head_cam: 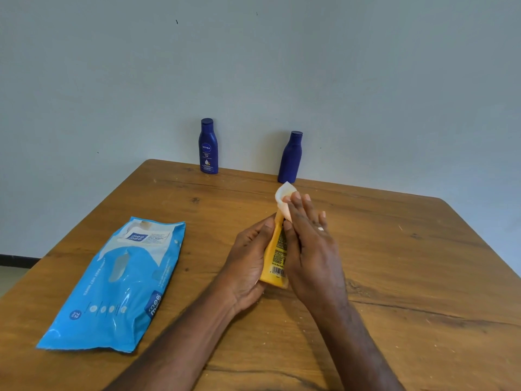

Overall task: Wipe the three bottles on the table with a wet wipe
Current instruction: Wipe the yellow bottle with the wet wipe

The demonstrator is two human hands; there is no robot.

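A yellow bottle point(276, 256) lies tilted between my hands over the middle of the table. My left hand point(248, 261) grips its lower body from the left. My right hand point(310, 244) presses a white wet wipe point(283, 194) against the bottle's upper part, fingers fairly straight over it, thumb on the near side. Two dark blue bottles stand upright at the table's far edge by the wall: one with a label facing me point(208, 146), the other point(290, 158) just beyond the wipe.
A blue pack of wet wipes point(118, 286) lies flat on the left of the wooden table point(408, 263). The table's far edge meets a plain grey wall. Its right corner falls away at the right.
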